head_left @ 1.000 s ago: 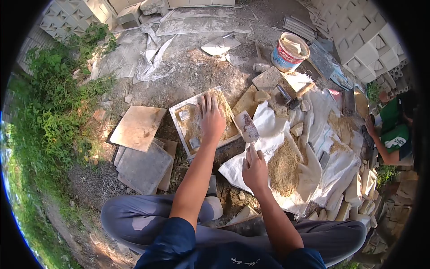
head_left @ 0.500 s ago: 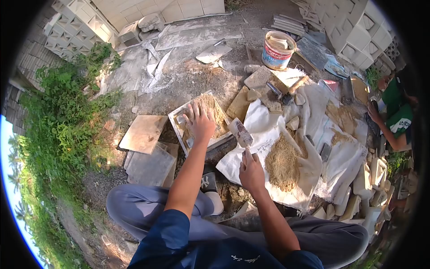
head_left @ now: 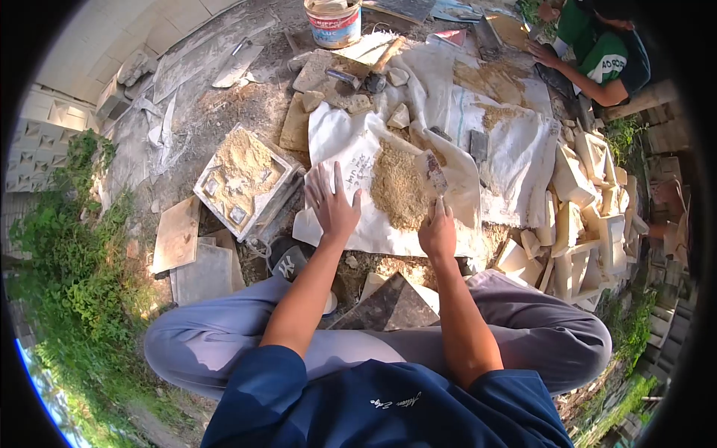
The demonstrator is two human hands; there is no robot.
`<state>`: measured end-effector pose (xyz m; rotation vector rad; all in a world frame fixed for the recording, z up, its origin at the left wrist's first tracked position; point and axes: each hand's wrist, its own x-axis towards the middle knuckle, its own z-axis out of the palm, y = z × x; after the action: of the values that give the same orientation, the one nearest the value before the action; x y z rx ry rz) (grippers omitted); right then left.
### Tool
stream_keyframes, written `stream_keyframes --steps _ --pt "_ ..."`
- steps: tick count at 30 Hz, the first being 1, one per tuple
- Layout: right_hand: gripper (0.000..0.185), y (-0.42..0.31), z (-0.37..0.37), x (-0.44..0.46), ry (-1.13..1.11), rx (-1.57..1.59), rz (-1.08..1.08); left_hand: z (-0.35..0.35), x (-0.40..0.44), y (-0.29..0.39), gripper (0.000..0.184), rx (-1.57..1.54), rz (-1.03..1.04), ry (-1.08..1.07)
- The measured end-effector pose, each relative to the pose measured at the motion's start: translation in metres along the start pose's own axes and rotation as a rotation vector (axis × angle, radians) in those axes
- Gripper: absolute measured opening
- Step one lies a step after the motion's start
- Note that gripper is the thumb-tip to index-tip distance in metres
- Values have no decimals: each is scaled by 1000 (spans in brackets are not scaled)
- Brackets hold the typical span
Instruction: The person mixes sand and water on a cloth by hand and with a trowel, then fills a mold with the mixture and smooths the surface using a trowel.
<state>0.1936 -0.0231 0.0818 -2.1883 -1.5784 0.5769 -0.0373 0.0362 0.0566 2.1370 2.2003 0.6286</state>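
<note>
My right hand grips a small trowel by its handle. The trowel's flat, stained blade lies at the right side of a pile of sandy mix. That pile rests on a white woven sack with handwriting on it. Over the sack's left part, fingers spread, is my left hand, holding nothing; whether it touches the sack I cannot tell. Left of it stands a square mould, partly filled with the same mix, with grey pieces showing in its compartments.
Flat tiles lie at the left. A hammer and stone pieces lie beyond the sack, near a paint bucket. Cast blocks are heaped at the right. Another person works at the upper right.
My left hand has left the mould and moved right, over the sack. My right hand has carried the trowel to the sand pile. My view has turned rightward.
</note>
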Motion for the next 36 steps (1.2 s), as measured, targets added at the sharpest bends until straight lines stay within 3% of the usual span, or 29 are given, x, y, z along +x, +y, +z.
stream_keyframes --steps 4,5,6,8,10,12,14,16,17,18,19,22,25,26,28,30,32,34,36 --pt "47 22 4 -19 52 -30 69 -17 -2 9 107 201 -226 -111" --pt "47 17 -1 -24 -3 14 174 -25 6 16 104 226 -348 -115" --pt "47 10 -5 -28 -58 58 276 -26 6 12 104 228 -338 -118" --pt "49 11 2 -34 -45 82 321 -20 6 -10 99 27 -516 -175" --pt "52 11 10 -37 -73 100 344 -26 7 -10 90 1 -499 -53" --pt "53 9 23 -38 -66 142 380 -37 16 -6 79 -104 -723 -268" --pt "53 11 41 -38 -76 162 359 -30 27 -25 62 -69 -595 -228" --pt "54 -4 32 -37 -78 216 372 -45 44 -31 51 -122 -621 -411" --pt "51 -12 28 -36 -136 259 380 -54 43 -29 43 -119 -588 -358" --pt "47 -17 27 -36 -196 302 387 -57 46 -27 43 -115 -587 -360" --pt "34 -17 41 -38 -135 308 345 -58 48 -23 42 -125 -526 -350" --pt "22 -21 62 -30 -9 358 339 -78 58 1 33 -123 -375 -349" --pt "24 -23 68 -13 30 301 271 -83 68 3 27 -466 -351 -337" --pt "26 -22 72 -13 83 265 207 -86 71 3 27 -462 -357 -338" --pt "30 -16 69 -8 -27 240 241 -84 76 -3 27 -397 -303 -329" --pt "50 -20 41 -2 -136 235 262 -63 68 -23 28 -421 -302 -310" --pt "52 -8 45 11 -58 179 186 -55 57 -30 32 -658 -465 -232" --pt "53 2 43 25 16 129 41 -66 53 -20 54 -779 -705 -450" --pt "52 6 36 45 -19 88 -35 -75 46 -17 61 -606 -605 -681"
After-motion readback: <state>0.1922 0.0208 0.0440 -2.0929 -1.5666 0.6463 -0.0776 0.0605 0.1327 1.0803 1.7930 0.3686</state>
